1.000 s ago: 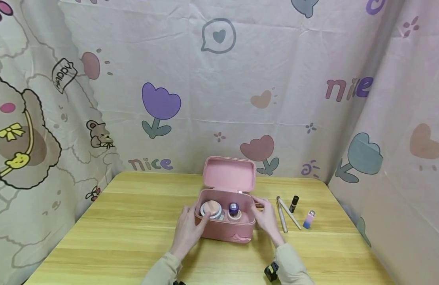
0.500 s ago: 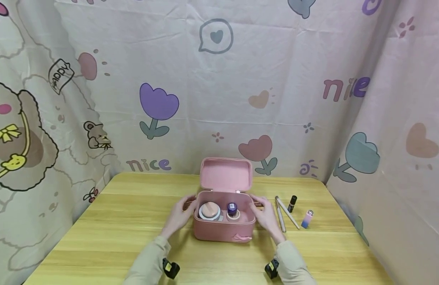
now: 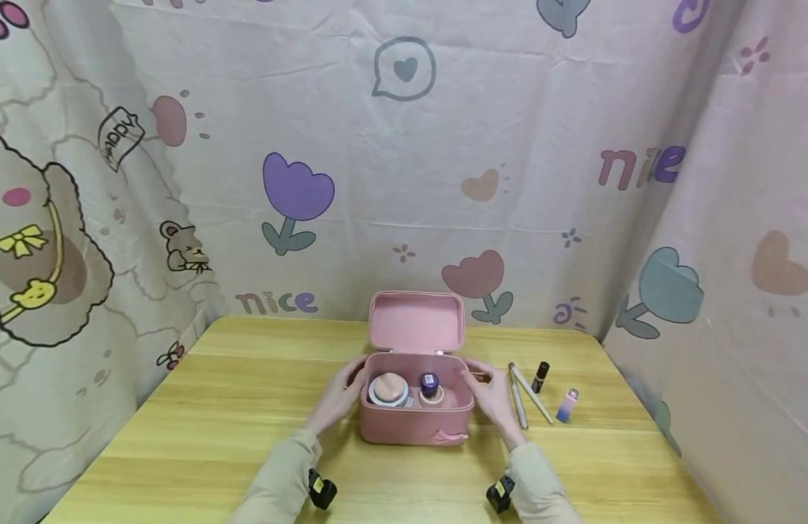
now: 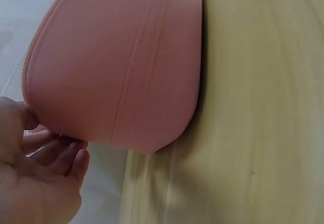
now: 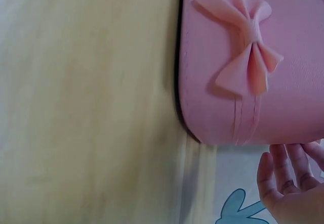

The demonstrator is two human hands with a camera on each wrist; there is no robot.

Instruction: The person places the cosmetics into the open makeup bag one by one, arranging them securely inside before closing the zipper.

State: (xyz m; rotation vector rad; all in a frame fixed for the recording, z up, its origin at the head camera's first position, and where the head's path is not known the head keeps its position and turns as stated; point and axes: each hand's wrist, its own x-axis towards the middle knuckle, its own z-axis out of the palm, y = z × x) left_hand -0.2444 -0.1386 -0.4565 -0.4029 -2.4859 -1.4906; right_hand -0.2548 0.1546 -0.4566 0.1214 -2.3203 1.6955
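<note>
If tilted by left hand (image 3: 338, 397) and right hand (image 3: 490, 397), half-curled, gripping the pink case (image 3: 410, 426), might topple the purple jar (image 3: 429, 384).

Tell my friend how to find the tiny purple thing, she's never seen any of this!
On the wooden table, find the open pink case between the left hand and right hand. Look inside, to the right of the peach-topped round container. The small purple pot is the only dark thing showing there; its neighbours are pale.
</note>
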